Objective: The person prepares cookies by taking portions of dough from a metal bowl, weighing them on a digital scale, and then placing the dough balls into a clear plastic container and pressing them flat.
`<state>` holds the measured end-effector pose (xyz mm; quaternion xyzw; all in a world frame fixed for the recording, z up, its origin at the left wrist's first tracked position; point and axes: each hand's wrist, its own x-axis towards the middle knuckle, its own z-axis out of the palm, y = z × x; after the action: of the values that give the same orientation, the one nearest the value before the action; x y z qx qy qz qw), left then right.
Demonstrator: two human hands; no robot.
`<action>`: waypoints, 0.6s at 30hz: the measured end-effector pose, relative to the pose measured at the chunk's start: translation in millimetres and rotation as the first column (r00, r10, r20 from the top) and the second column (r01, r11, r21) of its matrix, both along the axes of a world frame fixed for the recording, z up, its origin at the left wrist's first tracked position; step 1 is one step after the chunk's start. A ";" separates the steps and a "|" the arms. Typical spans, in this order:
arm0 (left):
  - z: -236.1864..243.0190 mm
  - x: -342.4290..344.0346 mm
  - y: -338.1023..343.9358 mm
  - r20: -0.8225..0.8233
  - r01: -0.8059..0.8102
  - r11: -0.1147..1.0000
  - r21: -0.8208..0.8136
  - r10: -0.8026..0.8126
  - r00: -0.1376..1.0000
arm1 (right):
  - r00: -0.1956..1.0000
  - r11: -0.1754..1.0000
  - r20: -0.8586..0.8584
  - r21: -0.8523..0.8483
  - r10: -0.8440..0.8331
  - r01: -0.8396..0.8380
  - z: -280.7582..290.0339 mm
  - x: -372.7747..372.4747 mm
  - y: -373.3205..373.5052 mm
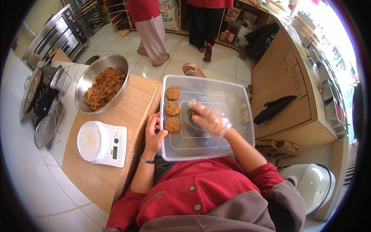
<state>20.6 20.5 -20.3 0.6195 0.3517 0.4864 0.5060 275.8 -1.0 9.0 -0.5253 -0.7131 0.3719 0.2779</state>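
Observation:
A wide, clear plastic container (228, 84) rests on my lap, its left edge lying along the wooden table. My left hand (155, 135) grips the container's left rim, thumb on top. Three round, flat brown dough pieces (172, 108) lie in a column along the container's left side. In a clear plastic glove, my right hand (208, 119) is over the middle of the container. Its fingers close around a brown dough piece (193, 112), mostly hidden beneath them and slightly blurred.
On the wooden table (96, 189) at left stand a steel bowl (123, 91) of brown dough and a white kitchen scale (116, 145). Sieves and pans (45, 131) sit farther left. Two people in red tops stand ahead. A white rounded appliance (313, 183) is at my right.

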 end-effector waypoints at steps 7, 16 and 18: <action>-6.8 -4.0 1.6 0.111 0.019 0.999 -0.044 -0.014 0.994 | 0.897 0.982 0.400 0.109 -0.185 0.154 23.4 -14.0 13.7; -9.8 -6.0 4.3 0.067 0.009 1.000 0.006 -0.009 0.998 | 0.928 0.974 0.359 0.224 -0.100 0.018 13.3 -13.2 22.2; -11.2 -6.3 2.5 0.091 0.008 1.000 0.005 -0.008 0.996 | 0.919 0.952 0.340 0.291 -0.198 0.097 29.2 -19.0 15.3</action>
<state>14.3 23.1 -31.4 0.5992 0.3246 0.5131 0.5219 256.8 14.3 38.2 -0.5952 -0.7540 0.1455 0.2367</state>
